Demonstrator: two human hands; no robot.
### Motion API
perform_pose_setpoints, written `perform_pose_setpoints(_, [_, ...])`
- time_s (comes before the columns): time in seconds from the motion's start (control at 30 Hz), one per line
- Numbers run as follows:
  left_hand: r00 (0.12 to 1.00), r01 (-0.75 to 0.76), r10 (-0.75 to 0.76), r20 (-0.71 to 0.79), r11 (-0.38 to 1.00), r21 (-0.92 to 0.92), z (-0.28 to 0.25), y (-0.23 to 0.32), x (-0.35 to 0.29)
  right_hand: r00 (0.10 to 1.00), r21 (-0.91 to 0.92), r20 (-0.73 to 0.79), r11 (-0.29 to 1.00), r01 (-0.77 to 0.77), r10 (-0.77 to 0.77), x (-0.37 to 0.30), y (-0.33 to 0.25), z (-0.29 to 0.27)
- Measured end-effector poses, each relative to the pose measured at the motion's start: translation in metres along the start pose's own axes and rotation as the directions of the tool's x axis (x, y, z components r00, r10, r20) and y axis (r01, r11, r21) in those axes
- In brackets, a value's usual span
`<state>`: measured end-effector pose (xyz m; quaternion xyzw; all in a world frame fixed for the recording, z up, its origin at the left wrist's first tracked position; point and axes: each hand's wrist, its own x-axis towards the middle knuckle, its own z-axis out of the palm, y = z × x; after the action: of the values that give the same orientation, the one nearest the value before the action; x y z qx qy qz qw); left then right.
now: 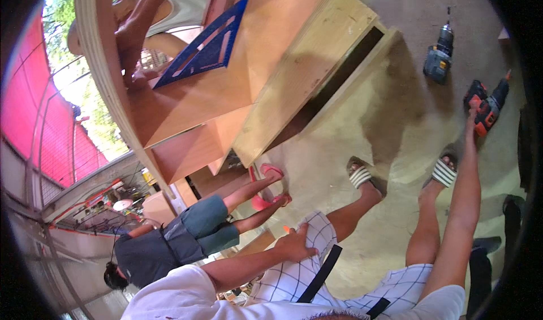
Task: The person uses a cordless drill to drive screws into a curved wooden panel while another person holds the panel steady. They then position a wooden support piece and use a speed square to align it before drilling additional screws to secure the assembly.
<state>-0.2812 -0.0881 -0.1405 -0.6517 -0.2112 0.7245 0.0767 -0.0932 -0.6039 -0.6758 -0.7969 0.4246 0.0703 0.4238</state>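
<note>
Right hand (473, 110) at the left side of the orange-and-black drill (495, 103) on the floor (334, 142), grip unclear.

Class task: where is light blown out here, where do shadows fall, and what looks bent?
Head view: glare washes out parts of the foliage at upper left; a broad shadow darkens the floor left of the orange-and-black drill; the plywood edge at left looks curved.

Hard Plastic, Bare Wood, Soft Cloth

My orange-and-black cordless drill (492, 107) looks plastic-shelled; the grey cordless drill (438, 63) adds a metal chuck (446, 33). I see a smooth plastic set square (206, 60), layered plywood edging (100, 54), matt concrete floor (334, 136) and my cloth shorts (283, 279).
</note>
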Motion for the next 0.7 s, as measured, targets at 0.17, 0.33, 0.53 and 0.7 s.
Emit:
perform_pose_setpoints(0.17, [1.000,-0.018,0.019,-0.018,0.998,0.052,0.003,-0.002,0.005,0.997,-0.038,-0.005,0.997,-0.072,0.072,-0.035,0.011,-0.006])
perform_pose_setpoints(0.33, [1.000,-0.007,0.006,-0.024,1.000,-0.022,0.007,-0.006,0.006,0.964,0.009,-0.257,0.998,0.067,-0.063,-0.146,-0.007,0.012])
perform_pose_setpoints(0.53, [0.996,-0.088,0.087,-0.016,0.991,-0.096,0.014,-0.015,0.009,0.990,0.148,-0.066,0.980,0.134,-0.125,-0.171,-0.172,0.026])
perform_pose_setpoints(0.7, [0.994,-0.109,0.106,-0.024,0.970,-0.215,0.023,-0.025,0.012,0.949,-0.181,-0.161,0.953,0.242,-0.272,-0.060,-0.272,0.069])
